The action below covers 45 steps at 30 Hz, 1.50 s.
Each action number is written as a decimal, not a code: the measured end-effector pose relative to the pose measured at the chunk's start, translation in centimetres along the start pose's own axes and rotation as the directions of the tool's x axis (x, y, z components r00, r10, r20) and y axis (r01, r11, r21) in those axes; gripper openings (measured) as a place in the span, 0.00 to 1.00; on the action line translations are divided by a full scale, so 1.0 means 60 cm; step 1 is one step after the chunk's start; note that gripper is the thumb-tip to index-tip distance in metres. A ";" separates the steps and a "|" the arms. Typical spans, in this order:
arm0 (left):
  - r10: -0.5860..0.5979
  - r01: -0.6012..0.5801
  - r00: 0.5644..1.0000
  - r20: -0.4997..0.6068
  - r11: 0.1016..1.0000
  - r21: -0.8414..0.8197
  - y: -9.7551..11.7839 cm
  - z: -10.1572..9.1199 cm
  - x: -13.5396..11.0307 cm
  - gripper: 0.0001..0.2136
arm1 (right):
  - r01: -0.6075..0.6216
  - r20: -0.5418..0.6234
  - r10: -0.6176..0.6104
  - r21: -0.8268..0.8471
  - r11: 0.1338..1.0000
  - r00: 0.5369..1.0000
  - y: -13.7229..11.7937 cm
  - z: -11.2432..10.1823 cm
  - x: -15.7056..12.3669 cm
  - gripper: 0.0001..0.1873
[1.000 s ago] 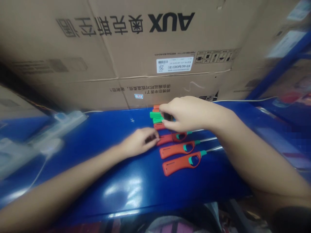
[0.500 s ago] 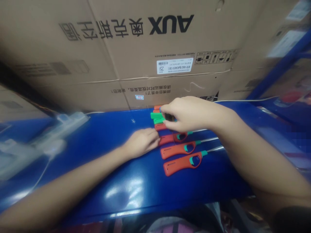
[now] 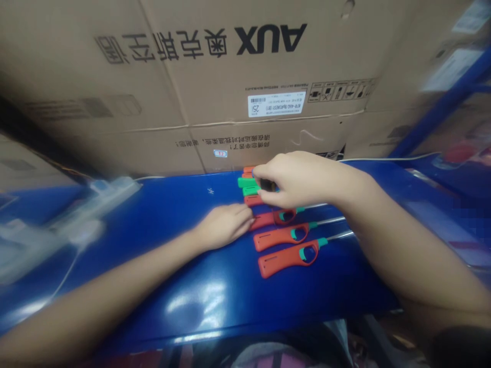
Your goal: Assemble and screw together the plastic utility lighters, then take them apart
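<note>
A row of long-nosed gas lighters lies side by side on the blue table (image 3: 215, 301). The nearest are orange lighters (image 3: 286, 257) with green triggers and thin metal tubes pointing right. Farther back lie green-handled lighters (image 3: 248, 185). My right hand (image 3: 297, 179) reaches over the far end of the row, fingers curled and pinched on a green-handled lighter with a dark part under the fingertips. My left hand (image 3: 224, 225) rests on the table with fingers closed, its tips against the butt end of an orange lighter (image 3: 268, 219).
A big brown AUX cardboard box (image 3: 238, 76) stands upside down right behind the table. A white device with a cable (image 3: 92, 204) lies blurred at the left. A blue rack post (image 3: 441, 102) rises at the right.
My left hand has closed a little and shifted slightly right against the orange lighter's end. My right hand stays at the green lighters.
</note>
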State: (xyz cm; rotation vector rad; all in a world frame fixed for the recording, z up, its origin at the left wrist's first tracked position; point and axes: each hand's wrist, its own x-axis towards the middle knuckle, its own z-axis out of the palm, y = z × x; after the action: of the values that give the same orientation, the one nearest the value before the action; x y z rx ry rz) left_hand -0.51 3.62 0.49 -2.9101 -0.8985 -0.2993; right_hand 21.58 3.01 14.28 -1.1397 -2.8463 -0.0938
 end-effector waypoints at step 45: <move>0.170 -0.169 0.977 0.128 0.985 -0.013 -0.019 -0.039 0.021 0.11 | -0.023 -0.012 0.023 -0.016 1.000 1.000 0.010 -0.013 -0.008 0.11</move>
State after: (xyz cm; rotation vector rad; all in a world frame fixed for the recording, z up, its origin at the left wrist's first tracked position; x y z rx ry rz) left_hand -0.51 4.92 3.06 -3.0107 -0.6578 -0.1014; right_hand 22.37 3.08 15.05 -1.1713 -2.8268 -0.1223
